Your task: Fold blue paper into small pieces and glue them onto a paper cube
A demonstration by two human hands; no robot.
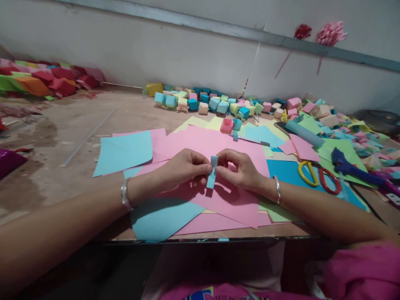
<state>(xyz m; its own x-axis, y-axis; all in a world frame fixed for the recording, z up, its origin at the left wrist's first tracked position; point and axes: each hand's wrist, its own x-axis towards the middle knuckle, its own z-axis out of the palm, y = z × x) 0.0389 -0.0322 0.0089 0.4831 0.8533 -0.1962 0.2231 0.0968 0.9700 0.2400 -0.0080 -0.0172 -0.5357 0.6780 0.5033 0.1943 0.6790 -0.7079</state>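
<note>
A small light-blue strip of paper (211,180) is held upright between my two hands, over a sheet of pink paper (200,146). My left hand (184,168) pinches its left edge between thumb and fingers. On the other side, my right hand (239,168) is closed on the strip's right edge, thumb against it. The strip looks creased or notched near the middle, where the fingertips partly cover it. Light-blue sheets (126,152) lie to the left of my hands.
Yellow-and-red-handled scissors (318,177) and a blue glue gun (356,168) lie at right. Small folded paper boxes (214,103) line the wall, beyond a pen (253,141). A clear ruler (89,137) lies left. Another person's hand (18,111) shows at the left edge.
</note>
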